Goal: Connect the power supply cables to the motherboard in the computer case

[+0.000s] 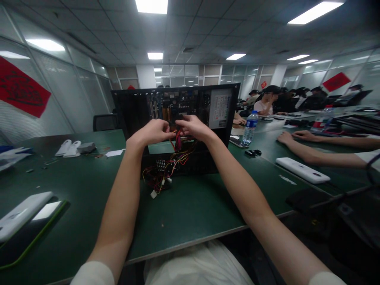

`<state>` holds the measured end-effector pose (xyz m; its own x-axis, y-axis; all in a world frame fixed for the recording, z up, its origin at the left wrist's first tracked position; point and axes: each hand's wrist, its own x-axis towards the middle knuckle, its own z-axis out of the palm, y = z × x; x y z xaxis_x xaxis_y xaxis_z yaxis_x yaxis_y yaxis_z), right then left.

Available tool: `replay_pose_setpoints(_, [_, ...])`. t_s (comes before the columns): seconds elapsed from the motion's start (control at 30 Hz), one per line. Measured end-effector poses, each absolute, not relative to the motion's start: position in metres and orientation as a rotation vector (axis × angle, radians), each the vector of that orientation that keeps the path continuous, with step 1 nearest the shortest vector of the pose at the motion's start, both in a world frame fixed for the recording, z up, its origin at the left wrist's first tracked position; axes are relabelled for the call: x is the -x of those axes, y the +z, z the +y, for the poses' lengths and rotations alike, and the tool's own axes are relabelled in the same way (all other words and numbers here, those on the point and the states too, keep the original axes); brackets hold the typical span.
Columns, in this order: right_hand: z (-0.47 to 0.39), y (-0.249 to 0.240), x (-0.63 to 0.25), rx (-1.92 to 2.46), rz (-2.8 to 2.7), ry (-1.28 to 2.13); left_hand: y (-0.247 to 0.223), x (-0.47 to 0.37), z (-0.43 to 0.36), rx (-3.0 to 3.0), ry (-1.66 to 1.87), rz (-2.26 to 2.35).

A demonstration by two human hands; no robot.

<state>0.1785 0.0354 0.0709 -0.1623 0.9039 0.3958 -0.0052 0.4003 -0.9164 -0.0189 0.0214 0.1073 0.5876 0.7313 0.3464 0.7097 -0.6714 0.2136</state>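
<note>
An open black computer case (127, 107) stands upright on the green table (190, 206), its inside facing me. A motherboard (178, 103) shows at its upper middle, and a silver power supply (219, 106) sits at its upper right. My left hand (156, 131) is in front of the case with its fingers pinched at a red cable. Close beside it, my right hand (192, 127) has its fingers closed round the red and black cables (178, 141). More coloured cables with white connectors (153, 194) hang down to the table at the case's lower left.
On the left are a phone (32, 225), a white device (23, 211), white objects (68, 148) and a grey block (86, 147). At the right stand a water bottle (250, 128) and another white device (303, 170), near another person's arms (323, 148).
</note>
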Motion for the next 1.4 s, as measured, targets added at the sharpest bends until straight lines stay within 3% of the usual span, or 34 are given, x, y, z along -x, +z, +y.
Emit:
replay_pose_setpoints(0.23, [0.038,0.069,-0.197,0.882,-1.486,1.045,0.106,0.024,0.027,-2.708,0.65,1.092])
replay_pose_setpoints(0.5, [0.054,0.049,-0.188,1.025,-1.437,0.866,0.069,0.006,0.066,-2.205,0.768,0.904])
replay_pose_setpoints(0.63, [0.056,0.043,-0.189,0.937,-1.43,1.002,0.064,0.006,0.073,-2.067,0.817,0.851])
replay_pose_setpoints(0.83, [0.053,0.043,-0.196,0.896,-1.338,1.172,0.067,0.01,0.079,-2.091,0.821,0.869])
replay_pose_setpoints(1.13, [0.043,0.052,-0.184,0.803,-1.119,1.234,0.066,-0.008,0.086,-2.062,1.227,0.991])
replay_pose_setpoints(1.4, [0.038,0.051,-0.177,0.831,-1.182,1.051,0.07,-0.009,0.082,-2.261,1.043,0.898])
